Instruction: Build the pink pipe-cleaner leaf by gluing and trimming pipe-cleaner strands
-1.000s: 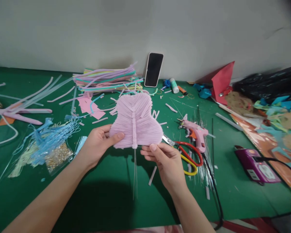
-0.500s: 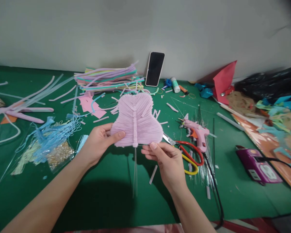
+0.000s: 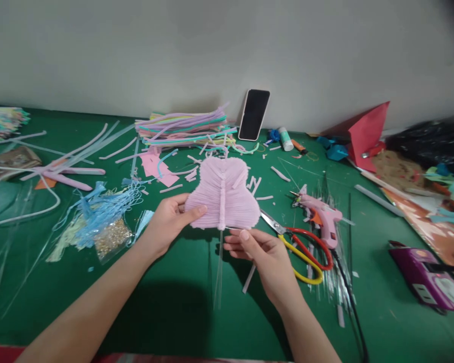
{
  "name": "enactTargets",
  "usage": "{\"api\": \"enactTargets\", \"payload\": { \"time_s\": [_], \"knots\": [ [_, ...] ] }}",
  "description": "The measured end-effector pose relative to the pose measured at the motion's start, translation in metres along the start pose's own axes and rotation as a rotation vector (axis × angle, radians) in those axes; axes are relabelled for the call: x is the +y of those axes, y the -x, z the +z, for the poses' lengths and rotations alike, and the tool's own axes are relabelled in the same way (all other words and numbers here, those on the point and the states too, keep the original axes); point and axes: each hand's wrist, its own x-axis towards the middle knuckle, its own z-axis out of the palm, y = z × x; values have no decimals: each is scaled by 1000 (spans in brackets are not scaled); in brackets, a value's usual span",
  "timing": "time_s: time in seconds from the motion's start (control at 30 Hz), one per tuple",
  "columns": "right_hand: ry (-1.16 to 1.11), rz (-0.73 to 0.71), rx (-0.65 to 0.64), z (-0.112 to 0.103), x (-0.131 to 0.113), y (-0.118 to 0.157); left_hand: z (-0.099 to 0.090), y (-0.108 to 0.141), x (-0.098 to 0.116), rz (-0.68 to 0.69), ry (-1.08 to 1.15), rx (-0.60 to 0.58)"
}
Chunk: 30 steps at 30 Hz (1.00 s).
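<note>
A lilac, wing-shaped pipe-cleaner piece (image 3: 234, 201) is held up in front of me, its ribs slanting out from a thick central stem. Thin wires (image 3: 219, 272) hang straight down from the stem's lower end. My left hand (image 3: 174, 217) grips the lower left side, thumb on the front and fingers hidden behind. At the bottom right edge, my right hand (image 3: 263, 252) pinches the piece between thumb and fingers. Scissors (image 3: 306, 252) with red and yellow handles lie just right of that hand, and a pink glue gun (image 3: 321, 214) rests beyond them.
Bundled pipe cleaners (image 3: 185, 128) lie at the back beside a leaning phone (image 3: 254, 115). Blue tassels (image 3: 106, 206) and a bag of gold beads (image 3: 112, 239) are on the left. A purple box with a cord (image 3: 429, 277) sits right, on the green table (image 3: 155, 312).
The view has shifted left, so the table items appear farther right. Both hands still hold the lilac piece, which has stayed nearly the same in pose.
</note>
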Motion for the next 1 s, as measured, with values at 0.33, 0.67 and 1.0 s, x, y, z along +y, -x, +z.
{"api": "enactTargets", "payload": {
  "time_s": [0.33, 0.67, 1.0],
  "knots": [
    [-105, 47, -65, 19, 11, 1, 16, 13, 2, 138, -157, -60],
    [-146, -18, 55, 13, 5, 0, 14, 15, 3, 92, -288, -178],
    [-283, 96, 9, 12, 2, 0, 15, 16, 1, 45, -246, -182]
  ]
}}
